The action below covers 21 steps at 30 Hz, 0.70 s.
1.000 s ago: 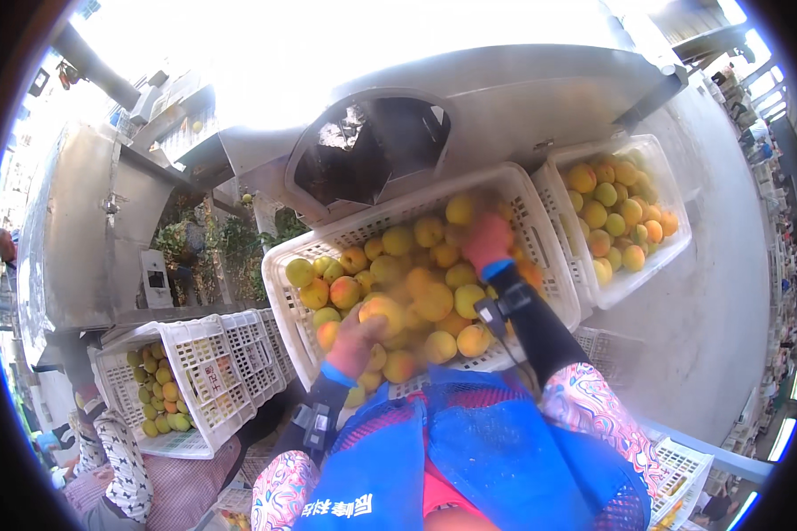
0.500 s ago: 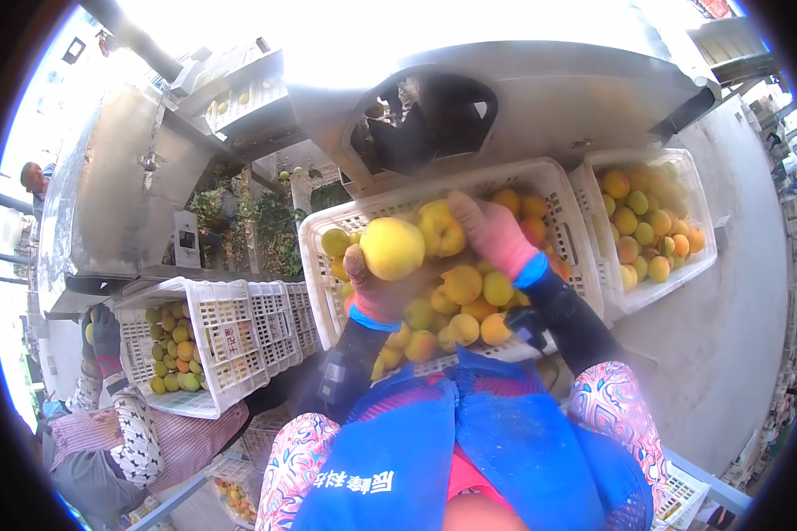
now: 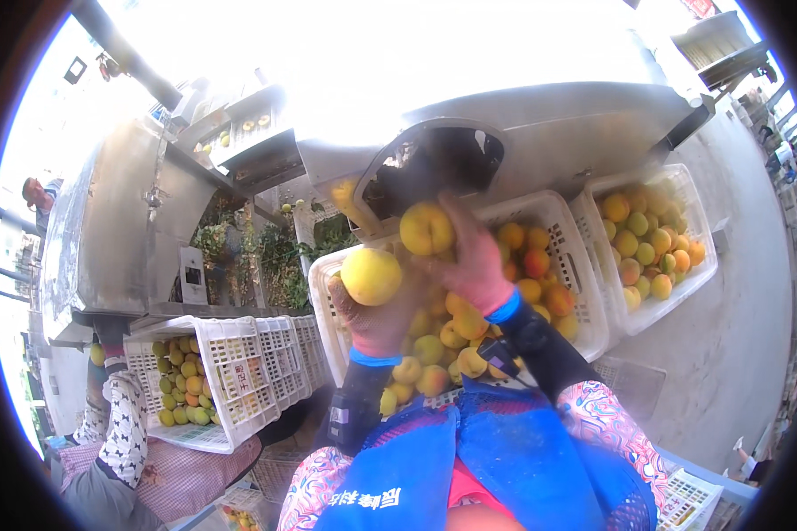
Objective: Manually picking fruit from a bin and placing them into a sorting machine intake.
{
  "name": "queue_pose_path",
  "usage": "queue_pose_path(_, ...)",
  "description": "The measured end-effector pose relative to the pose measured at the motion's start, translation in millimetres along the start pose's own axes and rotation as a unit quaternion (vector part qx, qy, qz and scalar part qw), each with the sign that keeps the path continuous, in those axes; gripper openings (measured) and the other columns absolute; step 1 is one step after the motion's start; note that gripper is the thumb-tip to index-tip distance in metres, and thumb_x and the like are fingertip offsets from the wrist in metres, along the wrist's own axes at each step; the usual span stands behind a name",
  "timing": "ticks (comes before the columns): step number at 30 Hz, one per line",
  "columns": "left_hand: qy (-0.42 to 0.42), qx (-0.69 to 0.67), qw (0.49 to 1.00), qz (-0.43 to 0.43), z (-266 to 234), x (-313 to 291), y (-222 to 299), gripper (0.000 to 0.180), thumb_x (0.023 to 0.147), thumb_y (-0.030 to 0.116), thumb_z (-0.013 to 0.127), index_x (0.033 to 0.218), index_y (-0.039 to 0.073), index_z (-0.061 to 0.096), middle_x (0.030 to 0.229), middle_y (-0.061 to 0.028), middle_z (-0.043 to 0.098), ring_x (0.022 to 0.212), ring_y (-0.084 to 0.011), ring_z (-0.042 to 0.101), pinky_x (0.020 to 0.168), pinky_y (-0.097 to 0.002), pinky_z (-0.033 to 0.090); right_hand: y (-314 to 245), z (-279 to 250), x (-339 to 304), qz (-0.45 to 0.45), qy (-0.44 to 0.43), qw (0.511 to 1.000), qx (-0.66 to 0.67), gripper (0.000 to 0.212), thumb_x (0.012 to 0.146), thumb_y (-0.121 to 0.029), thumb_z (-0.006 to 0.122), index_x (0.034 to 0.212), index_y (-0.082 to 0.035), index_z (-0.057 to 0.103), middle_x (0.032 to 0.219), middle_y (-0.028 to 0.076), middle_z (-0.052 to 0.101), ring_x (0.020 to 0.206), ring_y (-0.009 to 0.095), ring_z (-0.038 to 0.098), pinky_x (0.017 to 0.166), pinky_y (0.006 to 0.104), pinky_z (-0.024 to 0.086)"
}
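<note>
My left hand [image 3: 376,320], in a pinkish glove, is closed on a large yellow peach [image 3: 371,276]. Beside it, my right hand [image 3: 476,265], gloved in pink, grips a second yellow peach [image 3: 427,228] with a crease down its side. Both fruits are held above a white plastic crate [image 3: 593,327] of yellow, orange and reddish peaches [image 3: 432,350]. The right-hand peach is close to the dark oval opening [image 3: 443,164] in a metal panel. My palms and part of the fruit in the crate look blurred.
On the right stands another white crate [image 3: 624,314] of peaches. A co-worker's sleeved arm [image 3: 124,429] reaches by a tilted white crate [image 3: 226,380] of greener fruit at left. The metal panel [image 3: 584,133] runs along the far side. Another person [image 3: 40,195] shows at far left.
My right hand has shifted slightly left with its peach, and the left-hand peach has come lower in the picture. The view has tilted upward. The co-worker's arm has moved.
</note>
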<state>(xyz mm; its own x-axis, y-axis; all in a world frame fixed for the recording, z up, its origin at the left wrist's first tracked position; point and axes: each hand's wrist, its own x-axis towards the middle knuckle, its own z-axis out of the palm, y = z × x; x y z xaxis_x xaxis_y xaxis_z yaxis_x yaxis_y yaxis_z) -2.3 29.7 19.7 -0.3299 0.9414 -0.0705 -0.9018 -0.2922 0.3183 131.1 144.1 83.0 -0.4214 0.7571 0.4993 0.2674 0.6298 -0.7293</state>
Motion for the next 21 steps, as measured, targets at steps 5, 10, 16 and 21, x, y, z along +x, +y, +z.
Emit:
queue_pose_path(5,-0.007,-0.078,0.995,-0.064,5,-1,10,0.071,0.088,0.057,0.068,0.138,0.009,0.052,0.134,-0.0074,0.057,0.122,-0.0257,0.053,0.107,-0.0427,0.042,22,6,30,-0.14,0.023,0.98,-0.137,0.086,0.069,-0.033,0.09,0.138,0.001,0.052,0.132,0.023,0.06,0.116,0.04,0.061,0.099,0.0434,0.05)
queue_pose_path(10,-0.001,-0.048,0.995,-0.088,19,-7,16,0.061,0.092,0.047,0.07,0.137,0.01,0.053,0.132,-0.0055,0.059,0.121,-0.0243,0.055,0.101,-0.0431,0.047,35,14,59,-0.051,-0.06,0.994,-0.074,0.078,0.067,-0.029,0.087,0.135,-0.005,0.057,0.119,0.02,0.066,0.102,0.039,0.066,0.089,0.0446,0.054)
queue_pose_path(16,0.005,-0.092,0.987,-0.133,22,-6,6,0.05,0.1,0.044,0.058,0.137,0.012,0.052,0.133,-0.0068,0.06,0.123,-0.0255,0.056,0.096,-0.0432,0.051,47,18,74,-0.076,-0.117,0.957,-0.256,0.063,0.079,-0.037,0.079,0.132,-0.008,0.061,0.118,0.017,0.067,0.1,0.038,0.066,0.086,0.0474,0.054)
queue_pose_path(21,-0.063,-0.09,0.977,-0.181,15,8,11,0.046,0.104,0.047,0.045,0.133,0.012,0.053,0.131,-0.008,0.059,0.121,-0.0256,0.057,0.102,-0.0413,0.049,5,11,59,-0.041,0.044,0.998,-0.028,0.07,0.072,-0.03,0.085,0.133,-0.005,0.061,0.114,0.016,0.07,0.106,0.041,0.064,0.09,0.0458,0.052)
